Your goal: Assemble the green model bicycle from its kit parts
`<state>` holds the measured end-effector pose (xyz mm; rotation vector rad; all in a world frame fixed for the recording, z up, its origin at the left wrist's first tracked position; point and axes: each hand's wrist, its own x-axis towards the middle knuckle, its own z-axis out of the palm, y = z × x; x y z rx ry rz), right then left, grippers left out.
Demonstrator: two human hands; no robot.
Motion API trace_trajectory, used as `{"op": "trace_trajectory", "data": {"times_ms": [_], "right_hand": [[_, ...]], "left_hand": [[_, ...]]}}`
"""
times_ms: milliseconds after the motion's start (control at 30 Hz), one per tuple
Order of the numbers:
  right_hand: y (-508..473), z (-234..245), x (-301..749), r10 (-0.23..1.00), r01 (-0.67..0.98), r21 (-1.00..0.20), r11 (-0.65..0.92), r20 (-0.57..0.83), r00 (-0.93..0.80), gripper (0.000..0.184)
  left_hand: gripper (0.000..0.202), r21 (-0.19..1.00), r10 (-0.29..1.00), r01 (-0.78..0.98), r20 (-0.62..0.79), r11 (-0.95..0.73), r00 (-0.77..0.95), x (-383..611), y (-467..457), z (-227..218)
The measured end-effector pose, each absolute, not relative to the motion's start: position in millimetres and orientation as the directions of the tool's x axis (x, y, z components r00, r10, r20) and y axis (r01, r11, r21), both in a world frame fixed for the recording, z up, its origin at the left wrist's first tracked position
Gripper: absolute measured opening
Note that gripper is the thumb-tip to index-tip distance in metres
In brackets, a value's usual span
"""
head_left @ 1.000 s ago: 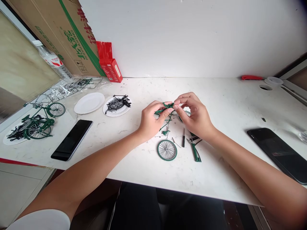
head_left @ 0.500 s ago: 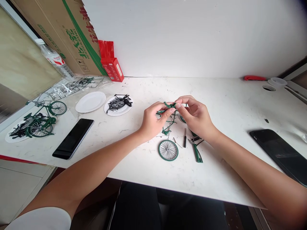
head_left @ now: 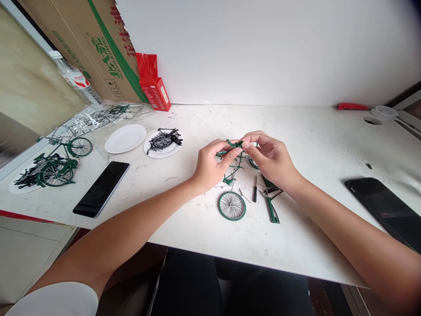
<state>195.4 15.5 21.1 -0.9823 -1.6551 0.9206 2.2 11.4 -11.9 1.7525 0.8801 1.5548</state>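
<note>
Bike frame assembly, partway done.
Left hand (head_left: 210, 164) and right hand (head_left: 269, 158) pinch the frame (head_left: 233, 151) together; wheel (head_left: 232, 205) (loose) lies unfitted.

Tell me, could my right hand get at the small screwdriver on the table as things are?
Probably yes: the screwdriver lies bare just beside the right hand, nothing over it, but that hand is pinching the green frame.

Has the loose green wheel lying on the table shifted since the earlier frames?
No. The green wheel keeps its place beside the small screwdriver and green pliers; all drift together in the picture, so only the head camera moved.
</note>
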Motion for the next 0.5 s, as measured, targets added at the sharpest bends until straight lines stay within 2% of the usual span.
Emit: {"op": "trace_trajectory", "data": {"times_ms": [267, 500], "right_hand": [[18.3, 19.1, 197.6, 0.900, 0.192, -0.888, 0.418, 0.377, -0.218, 0.044], [19.8, 20.6, 203.4, 0.870, 0.271, -0.831, 0.487, 0.432, -0.239, 0.039]], "left_hand": [[0.029, 0.810, 0.815, 0.091, 0.573, -0.579, 0.085, 2.1, 11.7, -12.1], [0.029, 0.804, 0.810, 0.099, 0.580, -0.586, 0.090, 1.6, 11.9, -13.5]]}}
